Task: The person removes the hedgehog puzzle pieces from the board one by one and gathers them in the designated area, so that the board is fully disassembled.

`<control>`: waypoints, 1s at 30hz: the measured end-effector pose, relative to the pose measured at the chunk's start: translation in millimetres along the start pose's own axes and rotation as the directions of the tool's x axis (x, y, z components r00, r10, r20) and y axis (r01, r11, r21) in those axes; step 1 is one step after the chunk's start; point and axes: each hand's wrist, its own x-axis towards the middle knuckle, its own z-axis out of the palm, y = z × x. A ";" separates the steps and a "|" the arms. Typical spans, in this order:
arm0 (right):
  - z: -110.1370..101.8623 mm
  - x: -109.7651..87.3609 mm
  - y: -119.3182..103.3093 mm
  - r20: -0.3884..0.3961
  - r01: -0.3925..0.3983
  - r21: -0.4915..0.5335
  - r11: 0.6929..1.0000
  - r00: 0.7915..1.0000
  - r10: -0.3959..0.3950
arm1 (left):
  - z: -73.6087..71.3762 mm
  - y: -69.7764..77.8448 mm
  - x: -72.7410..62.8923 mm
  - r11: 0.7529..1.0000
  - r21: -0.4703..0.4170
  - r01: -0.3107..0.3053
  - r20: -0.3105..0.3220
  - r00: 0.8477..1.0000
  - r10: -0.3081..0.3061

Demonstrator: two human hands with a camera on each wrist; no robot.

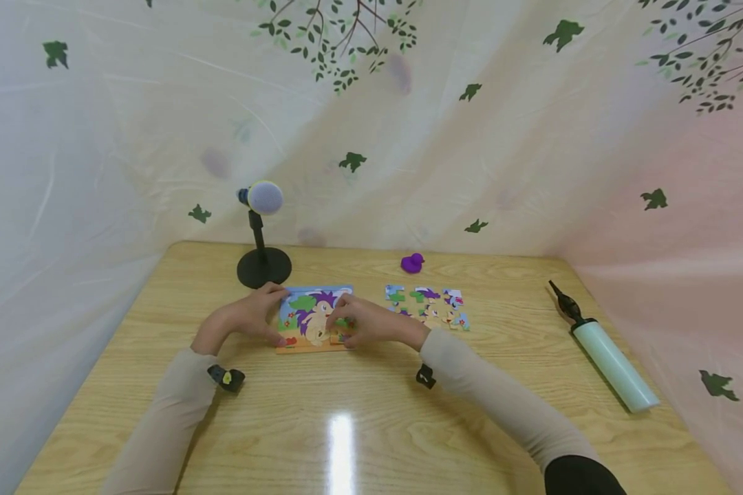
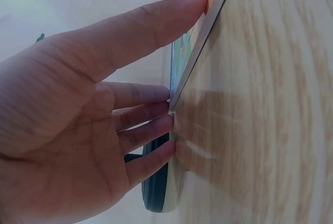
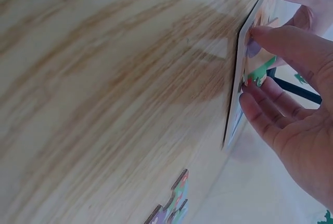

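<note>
A flat jigsaw board (image 1: 303, 349) with a purple-spined hedgehog picture lies on the table. My left hand (image 1: 259, 315) spans its left side. In the left wrist view, the thumb (image 2: 182, 5) rests on the picture near a corner, while straight fingers touch down at the board's edge. Over the board's right part, my right hand (image 1: 371, 322) pinches a jigsaw piece (image 3: 263, 66) between thumb and fingertips. That piece, with green on it, stands tilted against the board in the right wrist view; the hand hides much of it from above.
Several loose jigsaw pieces (image 1: 455, 298) lie right of the board, partly behind my right hand. A purple toy duck (image 1: 412, 262) sits behind them. A round-headed black stand (image 1: 263, 267) is at back left, and a pale green hand pump (image 1: 616, 368) lies far right.
</note>
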 end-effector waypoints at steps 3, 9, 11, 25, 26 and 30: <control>0.5 -0.4 -1.3 0.000 -0.001 -0.002 1.000 1.000 0.001 | 0.1 -0.3 0.3 1.000 0.000 -0.003 0.000 1.000 0.003; 1.9 -1.3 -2.9 -0.006 0.002 -0.001 1.000 1.000 -0.002 | 0.4 -0.5 0.5 1.000 0.002 -0.010 -0.005 1.000 0.010; 2.5 -1.8 -3.0 -0.007 -0.001 -0.003 1.000 1.000 0.001 | 0.6 -0.6 0.8 1.000 0.004 -0.011 -0.006 1.000 0.011; 3.3 -1.8 -1.2 -0.021 0.018 -0.029 0.999 1.000 -0.019 | 0.5 0.3 1.3 1.000 0.018 0.002 0.003 1.000 -0.002; 3.0 -2.0 -1.3 -0.019 0.018 -0.027 0.999 1.000 -0.019 | 0.7 0.0 1.4 1.000 0.018 0.003 0.003 1.000 -0.003; 0.9 -4.2 -2.6 -0.014 0.019 -0.032 0.999 1.000 -0.019 | 1.1 0.0 1.3 1.000 0.015 0.007 0.001 1.000 -0.007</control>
